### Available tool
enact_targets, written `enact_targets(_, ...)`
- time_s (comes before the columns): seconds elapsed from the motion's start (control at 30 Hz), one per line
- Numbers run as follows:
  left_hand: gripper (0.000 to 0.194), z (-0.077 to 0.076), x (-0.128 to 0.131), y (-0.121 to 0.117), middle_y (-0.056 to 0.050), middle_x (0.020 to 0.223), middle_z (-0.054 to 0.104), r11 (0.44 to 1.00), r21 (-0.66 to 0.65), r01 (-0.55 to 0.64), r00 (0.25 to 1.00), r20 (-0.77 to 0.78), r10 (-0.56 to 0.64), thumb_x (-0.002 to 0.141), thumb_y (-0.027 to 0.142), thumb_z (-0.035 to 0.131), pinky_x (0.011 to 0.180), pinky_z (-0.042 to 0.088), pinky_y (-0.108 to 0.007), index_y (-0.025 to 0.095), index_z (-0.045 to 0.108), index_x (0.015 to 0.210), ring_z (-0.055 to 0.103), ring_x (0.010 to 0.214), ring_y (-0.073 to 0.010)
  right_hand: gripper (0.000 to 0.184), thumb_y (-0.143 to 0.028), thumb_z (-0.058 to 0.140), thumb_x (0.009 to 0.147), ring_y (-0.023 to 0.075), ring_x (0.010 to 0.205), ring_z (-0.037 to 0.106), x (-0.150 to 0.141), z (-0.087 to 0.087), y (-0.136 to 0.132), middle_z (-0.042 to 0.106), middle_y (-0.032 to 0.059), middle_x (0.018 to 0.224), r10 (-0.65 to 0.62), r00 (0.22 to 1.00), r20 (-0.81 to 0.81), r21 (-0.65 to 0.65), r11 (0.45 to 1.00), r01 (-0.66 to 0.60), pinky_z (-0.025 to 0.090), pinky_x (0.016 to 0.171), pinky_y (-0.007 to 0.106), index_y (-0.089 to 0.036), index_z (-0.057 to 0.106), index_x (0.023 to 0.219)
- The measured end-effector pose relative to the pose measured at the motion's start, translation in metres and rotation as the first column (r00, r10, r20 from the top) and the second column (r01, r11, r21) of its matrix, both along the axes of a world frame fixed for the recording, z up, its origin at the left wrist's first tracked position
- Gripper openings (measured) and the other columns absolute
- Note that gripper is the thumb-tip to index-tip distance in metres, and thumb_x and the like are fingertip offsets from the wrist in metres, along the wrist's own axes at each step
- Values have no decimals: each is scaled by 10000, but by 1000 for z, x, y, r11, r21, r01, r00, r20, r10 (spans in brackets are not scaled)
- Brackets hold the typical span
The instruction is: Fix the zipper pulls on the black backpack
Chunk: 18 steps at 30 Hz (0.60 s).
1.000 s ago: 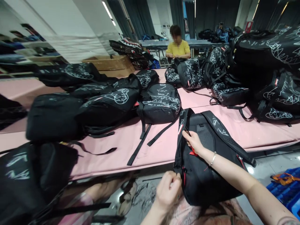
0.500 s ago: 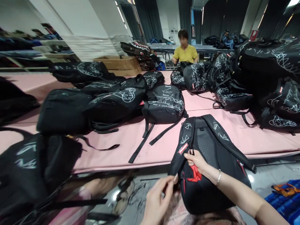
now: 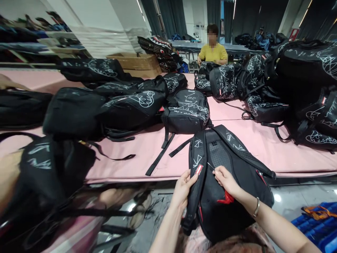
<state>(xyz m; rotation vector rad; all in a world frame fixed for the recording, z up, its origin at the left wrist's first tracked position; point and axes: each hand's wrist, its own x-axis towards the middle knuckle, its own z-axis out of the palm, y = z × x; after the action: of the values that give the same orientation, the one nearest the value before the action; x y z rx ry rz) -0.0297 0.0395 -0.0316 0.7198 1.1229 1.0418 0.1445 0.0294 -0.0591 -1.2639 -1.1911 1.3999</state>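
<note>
hiding lower backpack (image 3: 231, 182): both hands (image 3: 184, 184), lap.

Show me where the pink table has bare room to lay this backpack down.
Bare pink table lies right of the held backpack, before the pile of bags. A second patch sits left, crossed by loose straps. The far left is crowded with black backpacks.

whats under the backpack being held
Its top end rests on the pink table; its lower part hangs over the edge toward the lap. The table surface beneath it is covered.
</note>
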Motion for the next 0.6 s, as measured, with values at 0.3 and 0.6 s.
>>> enact_targets(0.3,413,-2,7,-3,-37,838,695,995,-22,-98,981,166,100,558,229,780,713,488,-260,160,597,921,641,708,-148,152,-335,570,787,117,586,510,-2,20,-5,547,-33,622,-46,980,193,118,993,24,383,533,209,-194,533,741)
enact_targets(0.6,422,-11,8,-2,-28,849,693,994,-8,-108,987,122,108,576,244,771,724,477,-248,172,587,949,638,745,-150,143,-321,518,809,122,547,508,-12,25,4,551,-29,619,-99,929,356,244,970,9,355,517,223,-203,538,731)
